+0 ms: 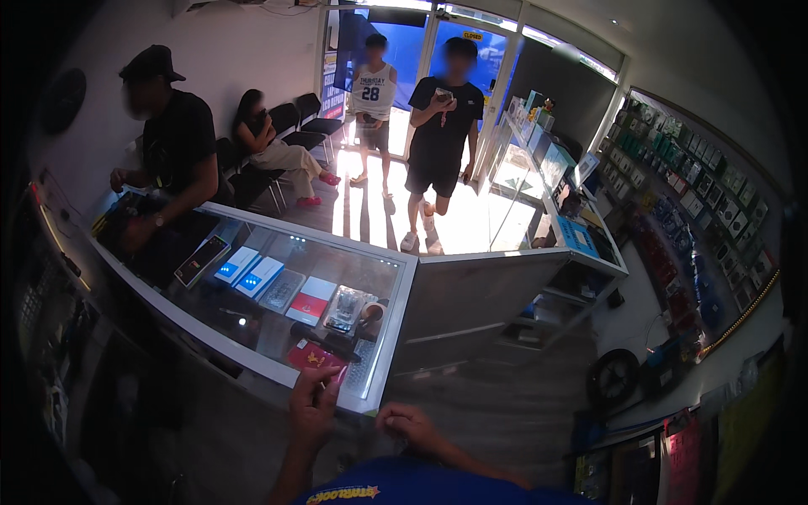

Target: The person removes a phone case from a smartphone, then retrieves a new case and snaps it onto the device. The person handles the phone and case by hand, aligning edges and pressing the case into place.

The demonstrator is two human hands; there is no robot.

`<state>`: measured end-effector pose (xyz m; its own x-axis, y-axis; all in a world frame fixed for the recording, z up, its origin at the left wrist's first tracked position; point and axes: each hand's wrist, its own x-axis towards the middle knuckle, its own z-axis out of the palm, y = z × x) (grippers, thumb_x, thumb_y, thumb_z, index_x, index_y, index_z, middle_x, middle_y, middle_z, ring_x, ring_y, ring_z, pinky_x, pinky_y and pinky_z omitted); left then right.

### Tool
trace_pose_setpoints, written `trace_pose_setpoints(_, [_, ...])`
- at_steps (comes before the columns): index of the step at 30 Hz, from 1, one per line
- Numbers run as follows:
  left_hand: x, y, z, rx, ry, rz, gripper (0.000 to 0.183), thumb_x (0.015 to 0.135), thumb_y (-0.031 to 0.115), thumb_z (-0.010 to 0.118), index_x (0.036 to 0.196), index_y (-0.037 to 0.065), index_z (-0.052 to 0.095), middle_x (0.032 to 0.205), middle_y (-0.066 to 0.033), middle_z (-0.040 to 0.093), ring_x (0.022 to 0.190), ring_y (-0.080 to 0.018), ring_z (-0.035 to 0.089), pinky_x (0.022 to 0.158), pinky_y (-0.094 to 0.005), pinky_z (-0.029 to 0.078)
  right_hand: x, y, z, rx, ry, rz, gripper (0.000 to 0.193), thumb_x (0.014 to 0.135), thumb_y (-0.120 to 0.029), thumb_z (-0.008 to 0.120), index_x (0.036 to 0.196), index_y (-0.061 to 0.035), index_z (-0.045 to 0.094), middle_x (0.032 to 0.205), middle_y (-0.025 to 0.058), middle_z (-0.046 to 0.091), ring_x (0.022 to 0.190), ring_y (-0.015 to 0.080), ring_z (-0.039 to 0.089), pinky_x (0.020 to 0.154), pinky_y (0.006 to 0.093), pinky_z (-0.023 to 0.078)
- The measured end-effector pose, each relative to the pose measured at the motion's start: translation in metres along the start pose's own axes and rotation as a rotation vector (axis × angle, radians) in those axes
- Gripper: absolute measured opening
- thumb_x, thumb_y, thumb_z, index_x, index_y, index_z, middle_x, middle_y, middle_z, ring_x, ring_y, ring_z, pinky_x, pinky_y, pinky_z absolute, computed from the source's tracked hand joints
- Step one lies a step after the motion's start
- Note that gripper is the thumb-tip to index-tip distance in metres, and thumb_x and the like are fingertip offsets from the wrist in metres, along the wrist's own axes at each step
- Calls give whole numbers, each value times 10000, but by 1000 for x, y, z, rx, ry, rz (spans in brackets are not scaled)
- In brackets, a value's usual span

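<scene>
At lower centre, our left hand (311,402) pinches a thin pink item (341,374), not yet set down; our right hand (408,422) curls, grip unclear.

Head view: from above the wearer's side of the glass counter (370,273), slanting down.
Glass door (497,57): faced across the glass counter, well beyond it.
Left hand (313,396), right hand (412,424): near the lens, by the glass counter's closest corner.

The person's shirt (438,483) is blue, showing at the near edge. Yellow lettering (338,496) and a small star-shaped mark (373,491) sit on its left part. The left hand (311,402), right hand (410,423) and forearms (295,463) are bare.
</scene>
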<state>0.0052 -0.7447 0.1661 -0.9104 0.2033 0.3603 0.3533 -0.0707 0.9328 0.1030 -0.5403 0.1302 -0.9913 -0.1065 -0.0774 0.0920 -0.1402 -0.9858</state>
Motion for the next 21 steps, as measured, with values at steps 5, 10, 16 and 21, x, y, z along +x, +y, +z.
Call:
trace_pose_setpoints(5, [27, 29, 18, 229, -93, 140, 263, 964, 56, 689, 1226, 60, 705, 1140, -71, 605, 914, -118, 552, 750, -270, 454, 0, -11, -17, -65, 164, 74, 469, 1080, -454, 583, 967, -28, 745, 749, -12, 620, 705, 63, 544, 663, 253, 443])
trace_pose_setpoints(10, [33, -7, 27, 189, 43, 32, 258, 1029, 114, 630, 1270, 59, 704, 1059, -77, 654, 870, -132, 561, 738, -287, 468, 33, -22, -49, -301, 169, -142, 312, 1086, -315, 590, 1188, -48, 718, 909, 44, 674, 795, 119, 621, 750, 277, 514])
trace_pose_setpoints(16, [39, -15, 47, 260, 98, -151, 249, 1057, 218, 620, 1210, 73, 751, 1065, -78, 724, 792, -140, 566, 732, -292, 485, 54, -17, -91, -728, -24, -290, 564, 1046, -212, 588, 1587, -324, 476, 1142, 138, 720, 891, 246, 710, 862, 378, 580])
trace_pose_setpoints(21, [43, -19, 65, 329, 235, -36, 255, 1069, 183, 596, 1260, 55, 705, 1001, -48, 690, 764, -93, 536, 694, -267, 459, 58, -16, -110, -680, -191, -201, 666, 1005, -118, 548, 1623, -320, 405, 1191, 196, 720, 977, 324, 751, 892, 426, 599])
